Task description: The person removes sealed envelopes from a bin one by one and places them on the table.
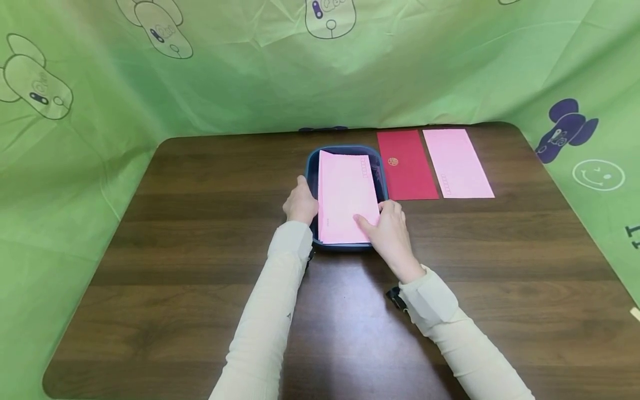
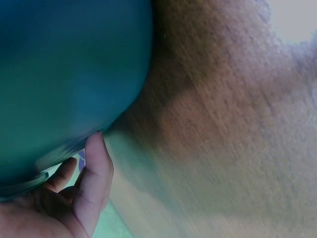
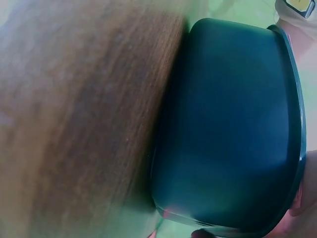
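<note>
A dark blue plastic bin (image 1: 345, 148) stands on the table, holding a stack of pink envelopes (image 1: 346, 194) that reaches almost from end to end. At the bin's left side my left hand (image 1: 301, 203) grips the wall, and in the left wrist view its fingers (image 2: 99, 168) bend against the outside. My right hand (image 1: 391, 236) holds the right side near the front corner, its thumb laid over the top envelope and its fingers outside the rim. The right wrist view is mostly filled by the bin's outer wall (image 3: 228, 124).
Right of the bin, a red envelope (image 1: 410, 172) with a gold emblem lies flat close to it, then a single pink envelope (image 1: 457, 164). Beneath is a brown wooden table (image 1: 200, 233) with rounded corners. Green printed cloth (image 1: 260, 78) hangs around the back and sides.
</note>
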`<action>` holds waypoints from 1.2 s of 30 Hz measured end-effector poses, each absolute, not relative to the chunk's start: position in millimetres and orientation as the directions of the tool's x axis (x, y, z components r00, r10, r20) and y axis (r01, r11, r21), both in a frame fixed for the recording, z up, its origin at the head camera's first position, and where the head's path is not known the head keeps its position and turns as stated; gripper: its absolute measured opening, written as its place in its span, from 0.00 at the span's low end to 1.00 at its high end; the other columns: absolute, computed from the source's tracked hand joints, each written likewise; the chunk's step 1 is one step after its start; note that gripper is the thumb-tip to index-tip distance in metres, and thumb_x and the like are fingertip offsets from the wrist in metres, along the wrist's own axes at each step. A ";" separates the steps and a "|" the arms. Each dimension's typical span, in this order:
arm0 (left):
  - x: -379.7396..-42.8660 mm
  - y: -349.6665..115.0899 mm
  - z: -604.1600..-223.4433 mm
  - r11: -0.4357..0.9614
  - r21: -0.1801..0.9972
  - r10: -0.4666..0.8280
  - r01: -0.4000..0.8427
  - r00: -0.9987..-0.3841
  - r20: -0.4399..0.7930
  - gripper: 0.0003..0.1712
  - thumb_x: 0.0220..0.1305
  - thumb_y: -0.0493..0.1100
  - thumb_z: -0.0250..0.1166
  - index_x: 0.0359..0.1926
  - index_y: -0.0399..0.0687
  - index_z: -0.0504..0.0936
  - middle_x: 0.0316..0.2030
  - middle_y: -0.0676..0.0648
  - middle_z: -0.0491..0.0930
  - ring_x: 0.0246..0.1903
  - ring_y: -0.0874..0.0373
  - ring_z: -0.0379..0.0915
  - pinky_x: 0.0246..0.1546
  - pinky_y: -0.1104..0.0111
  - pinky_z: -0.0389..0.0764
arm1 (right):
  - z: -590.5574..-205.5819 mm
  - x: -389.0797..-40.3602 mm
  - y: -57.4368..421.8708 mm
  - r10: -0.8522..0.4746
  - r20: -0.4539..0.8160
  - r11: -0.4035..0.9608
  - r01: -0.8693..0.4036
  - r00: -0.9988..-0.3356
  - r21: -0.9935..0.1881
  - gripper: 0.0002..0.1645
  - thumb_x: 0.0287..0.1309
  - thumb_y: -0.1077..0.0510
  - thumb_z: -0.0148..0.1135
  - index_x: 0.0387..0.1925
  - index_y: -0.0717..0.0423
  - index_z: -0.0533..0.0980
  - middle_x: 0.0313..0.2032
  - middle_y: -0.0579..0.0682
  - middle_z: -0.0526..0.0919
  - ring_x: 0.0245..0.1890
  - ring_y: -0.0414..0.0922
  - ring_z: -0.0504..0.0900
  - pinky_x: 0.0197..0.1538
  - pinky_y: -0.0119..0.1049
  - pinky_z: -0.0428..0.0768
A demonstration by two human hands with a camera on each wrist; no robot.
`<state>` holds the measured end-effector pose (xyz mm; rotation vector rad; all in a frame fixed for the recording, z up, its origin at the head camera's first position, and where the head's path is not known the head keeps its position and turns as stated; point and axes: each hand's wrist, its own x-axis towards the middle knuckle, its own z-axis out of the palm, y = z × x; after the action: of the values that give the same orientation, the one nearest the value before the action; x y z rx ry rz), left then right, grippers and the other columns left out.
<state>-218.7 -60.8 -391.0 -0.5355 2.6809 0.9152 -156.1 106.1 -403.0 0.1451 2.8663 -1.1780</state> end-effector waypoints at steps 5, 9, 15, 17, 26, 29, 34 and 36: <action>-218.0 -60.8 -390.4 0.738 0.532 -0.252 -0.415 -0.901 -0.354 0.42 0.65 0.40 0.60 0.73 0.51 0.48 0.66 0.40 0.67 0.59 0.43 0.71 0.58 0.51 0.73 | -404.0 -154.7 109.4 0.065 -0.077 0.705 0.100 -0.995 -0.702 0.26 0.65 0.49 0.52 0.46 0.71 0.66 0.51 0.67 0.68 0.53 0.61 0.66 0.55 0.54 0.67; -218.0 -62.2 -389.6 0.734 0.535 -0.251 -0.418 -0.899 -0.358 0.42 0.65 0.40 0.59 0.74 0.51 0.46 0.67 0.41 0.65 0.61 0.43 0.69 0.60 0.50 0.71 | -403.5 -155.7 110.4 0.049 -0.088 0.705 0.097 -0.995 -0.702 0.26 0.68 0.49 0.49 0.48 0.72 0.66 0.53 0.68 0.67 0.55 0.63 0.66 0.57 0.55 0.66; -217.8 -62.4 -389.9 0.740 0.536 -0.242 -0.406 -0.905 -0.350 0.41 0.65 0.40 0.60 0.73 0.50 0.48 0.65 0.40 0.67 0.58 0.43 0.71 0.58 0.51 0.73 | -398.6 -151.7 114.8 0.015 -0.118 0.712 0.094 -0.993 -0.696 0.25 0.68 0.50 0.48 0.47 0.72 0.66 0.53 0.68 0.66 0.50 0.61 0.67 0.55 0.53 0.68; -217.6 -62.3 -390.5 0.746 0.531 -0.240 -0.402 -0.906 -0.349 0.40 0.65 0.41 0.59 0.73 0.50 0.48 0.65 0.40 0.68 0.58 0.43 0.72 0.58 0.50 0.73 | -396.9 -147.9 117.6 0.007 -0.121 0.714 0.090 -0.993 -0.694 0.23 0.68 0.51 0.49 0.45 0.72 0.66 0.53 0.68 0.67 0.48 0.59 0.67 0.53 0.52 0.68; -217.1 -62.7 -391.7 0.753 0.533 -0.235 -0.386 -0.915 -0.329 0.39 0.65 0.41 0.60 0.72 0.49 0.50 0.62 0.39 0.70 0.55 0.43 0.74 0.56 0.51 0.74 | -392.9 -127.6 140.8 0.077 -0.073 0.690 0.106 -0.994 -0.716 0.20 0.66 0.52 0.52 0.44 0.68 0.70 0.38 0.65 0.76 0.37 0.55 0.73 0.39 0.40 0.70; -217.4 -62.8 -391.3 0.756 0.531 -0.233 -0.382 -0.916 -0.326 0.39 0.64 0.41 0.60 0.71 0.49 0.51 0.61 0.39 0.72 0.53 0.44 0.75 0.54 0.52 0.75 | -392.3 -120.5 155.2 0.106 -0.085 0.679 0.135 -0.991 -0.722 0.20 0.66 0.50 0.53 0.43 0.67 0.71 0.37 0.65 0.79 0.33 0.51 0.74 0.34 0.35 0.70; -217.7 -63.1 -391.0 0.763 0.522 -0.237 -0.382 -0.916 -0.324 0.39 0.65 0.39 0.60 0.71 0.49 0.51 0.61 0.39 0.72 0.53 0.44 0.76 0.54 0.52 0.75 | -393.4 -111.4 174.9 0.133 -0.145 0.671 0.197 -0.980 -0.714 0.24 0.67 0.47 0.52 0.43 0.67 0.70 0.31 0.61 0.80 0.26 0.43 0.71 0.28 0.32 0.69; -217.6 -63.3 -390.8 0.763 0.520 -0.239 -0.385 -0.914 -0.326 0.40 0.65 0.39 0.59 0.72 0.49 0.50 0.62 0.39 0.71 0.54 0.44 0.75 0.56 0.52 0.75 | -394.6 -108.9 179.6 0.132 -0.180 0.668 0.221 -0.975 -0.711 0.25 0.67 0.45 0.51 0.43 0.67 0.70 0.31 0.60 0.80 0.25 0.42 0.70 0.27 0.31 0.69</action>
<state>-217.6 -63.3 -390.8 -0.4898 2.7185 0.8790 -108.9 179.6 -394.6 0.2936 2.7645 -1.2014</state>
